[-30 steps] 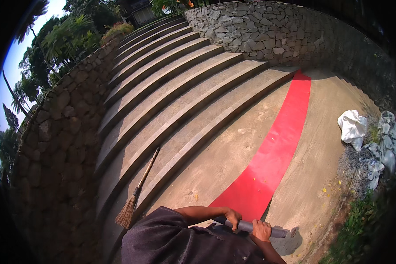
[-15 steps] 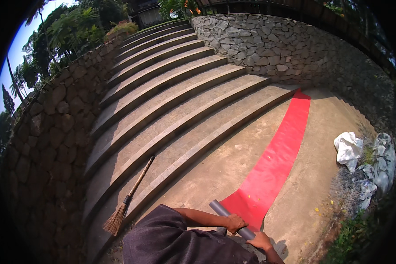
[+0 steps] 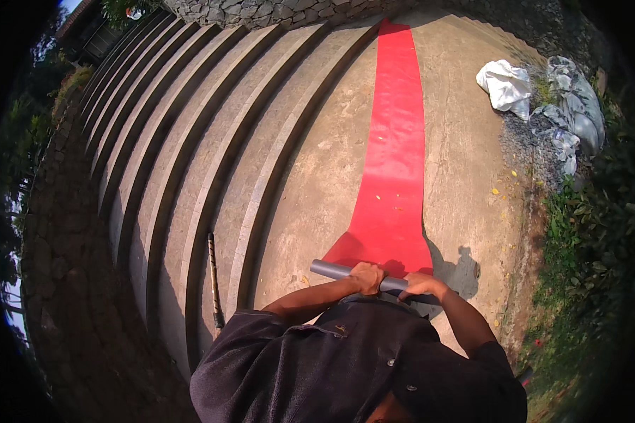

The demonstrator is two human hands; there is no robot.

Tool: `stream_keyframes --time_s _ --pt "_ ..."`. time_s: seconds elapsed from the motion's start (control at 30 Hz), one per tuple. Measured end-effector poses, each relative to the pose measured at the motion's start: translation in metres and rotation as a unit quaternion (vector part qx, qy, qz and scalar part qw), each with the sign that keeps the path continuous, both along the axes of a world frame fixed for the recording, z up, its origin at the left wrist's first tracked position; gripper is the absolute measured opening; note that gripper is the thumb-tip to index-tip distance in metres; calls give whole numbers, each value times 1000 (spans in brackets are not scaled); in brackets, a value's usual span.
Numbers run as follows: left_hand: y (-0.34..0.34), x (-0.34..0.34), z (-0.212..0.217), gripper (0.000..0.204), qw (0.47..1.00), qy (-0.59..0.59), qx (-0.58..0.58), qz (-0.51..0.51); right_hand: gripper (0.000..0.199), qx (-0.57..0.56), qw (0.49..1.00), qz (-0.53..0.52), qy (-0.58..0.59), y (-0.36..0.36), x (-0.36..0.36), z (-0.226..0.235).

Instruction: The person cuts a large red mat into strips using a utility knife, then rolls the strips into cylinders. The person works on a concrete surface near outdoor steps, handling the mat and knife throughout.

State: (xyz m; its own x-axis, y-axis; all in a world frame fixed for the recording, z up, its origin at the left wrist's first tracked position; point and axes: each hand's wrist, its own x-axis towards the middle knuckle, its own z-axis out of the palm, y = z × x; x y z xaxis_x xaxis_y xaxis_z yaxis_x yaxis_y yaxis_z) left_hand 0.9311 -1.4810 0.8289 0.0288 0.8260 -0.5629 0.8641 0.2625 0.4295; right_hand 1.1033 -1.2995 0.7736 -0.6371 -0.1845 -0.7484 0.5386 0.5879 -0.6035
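Observation:
A long strip of red carpet [image 3: 396, 169] lies stretched over the concrete, running away from me. Its near end meets a grey roll [image 3: 394, 284] held across my front, which looks like the carpet's grey underside wound up. My left hand [image 3: 365, 277] is wrapped over the middle of this roll. Farther right, my right hand [image 3: 425, 285] grips the roll near its right part, fingers curled over the top. The roll's left end sticks out past my left hand. My sleeves and shirt cover what lies just below.
Curved concrete steps [image 3: 190, 134] rise on the left. A broom handle [image 3: 214, 282] rests on a lower step, its bristles hidden. White sacks [image 3: 506, 86] and grey plastic [image 3: 575, 102] lie on gravel at the right. Green plants [image 3: 578, 247] border the right edge; stone walls [image 3: 261, 10] stand behind.
My view has turned to the right and downward, so the steps shift left and the carpet looks straighter. Both hands keep hold of the roll, which now lies more level across me.

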Motion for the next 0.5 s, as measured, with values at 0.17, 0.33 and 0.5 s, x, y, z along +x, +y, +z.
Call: stream_keyframes --time_s 0.17,0.33,0.5 --pt "33 -40 -28 61 991 -111 -81 9 71 348 887 -38 301 -37 -2 56" --pt "21 -17 -4 62 965 110 224 -77 77 14 998 -43 34 18 -24 14" --pt "18 -37 -30 61 999 -24 10 36 67 242 933 -44 261 -22 -32 22"
